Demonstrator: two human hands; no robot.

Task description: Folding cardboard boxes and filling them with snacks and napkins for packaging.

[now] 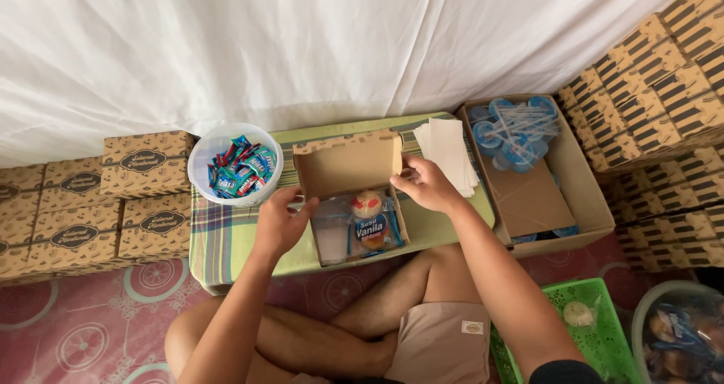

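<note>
Centre frame: our left hand [280, 222] grips the open snack box [354, 195] at its left wall; our right hand [424, 182] pinches its right lid edge.

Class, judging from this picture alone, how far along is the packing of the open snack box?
Done: the open box already holds a wrapped bun and a milk packet. In hand: the left hand and right hand hold its sides. Left: the lid stands open; sweets wait in the tub.
</note>
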